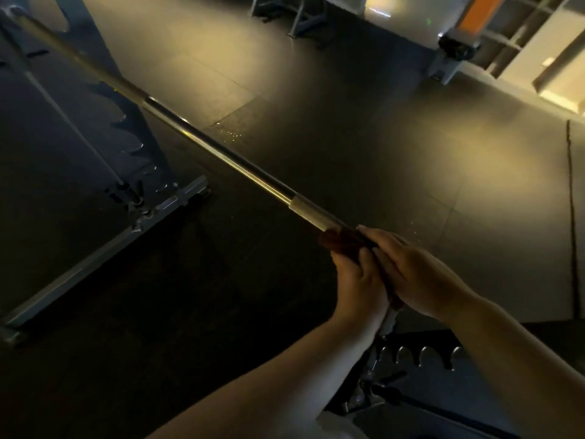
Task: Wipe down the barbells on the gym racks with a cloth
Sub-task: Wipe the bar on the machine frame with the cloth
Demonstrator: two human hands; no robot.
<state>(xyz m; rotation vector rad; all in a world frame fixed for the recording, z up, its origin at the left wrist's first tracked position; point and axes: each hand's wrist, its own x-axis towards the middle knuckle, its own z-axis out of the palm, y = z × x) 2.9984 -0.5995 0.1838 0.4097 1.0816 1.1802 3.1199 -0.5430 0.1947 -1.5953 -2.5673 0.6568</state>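
Lower centre: left hand (357, 280) and right hand (418, 274) curl round a dark red cloth (335, 240) wrapping the barbell (221, 156) — keep it snug, sliding toward upper left.

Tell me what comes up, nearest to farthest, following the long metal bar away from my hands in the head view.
Left hand and right hand gripping together → dark red cloth → pale matte band → polished shaft of the silver steel barbell → grey notched metal rack upright.
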